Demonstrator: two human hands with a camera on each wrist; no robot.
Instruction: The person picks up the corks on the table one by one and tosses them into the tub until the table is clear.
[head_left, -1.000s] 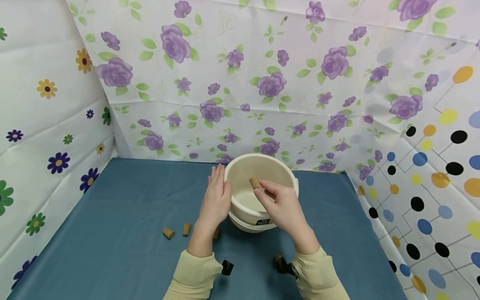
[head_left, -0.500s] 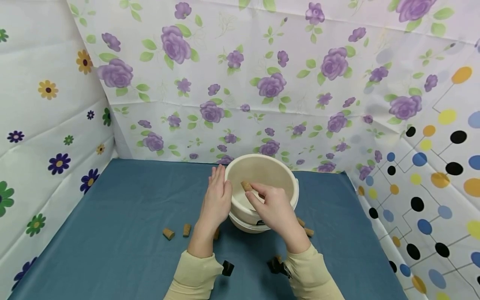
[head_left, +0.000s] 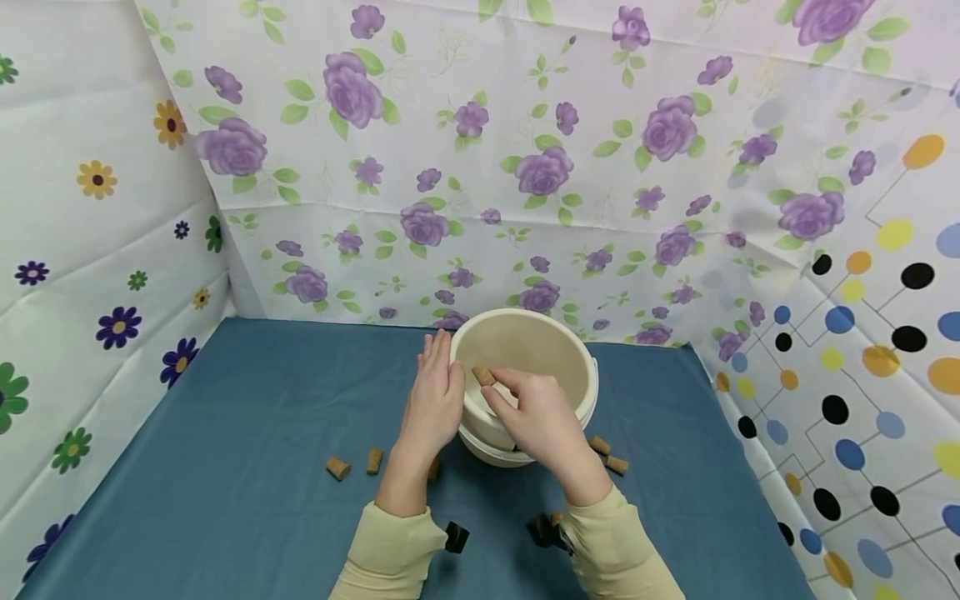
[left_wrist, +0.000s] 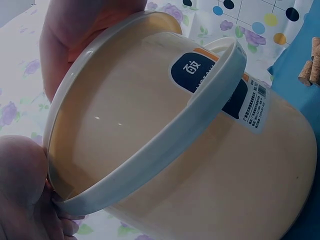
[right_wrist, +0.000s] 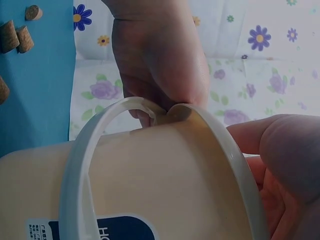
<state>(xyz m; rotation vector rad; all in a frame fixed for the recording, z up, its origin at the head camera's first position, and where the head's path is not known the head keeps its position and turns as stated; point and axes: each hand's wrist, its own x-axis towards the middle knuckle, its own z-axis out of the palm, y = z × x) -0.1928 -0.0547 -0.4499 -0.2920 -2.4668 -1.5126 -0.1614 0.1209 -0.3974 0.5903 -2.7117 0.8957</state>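
The right hand (head_left: 542,414) pinched a cork (head_left: 482,376) at the mouth of the bucket (head_left: 525,337), whose left side the left hand (head_left: 435,385) touched with straight fingers, while other corks (head_left: 338,467) lay nearby.

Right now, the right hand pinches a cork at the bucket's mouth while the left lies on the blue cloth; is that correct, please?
Not quite: the left hand rests against the bucket, not on the blue cloth, as the head view shows. The rest holds.
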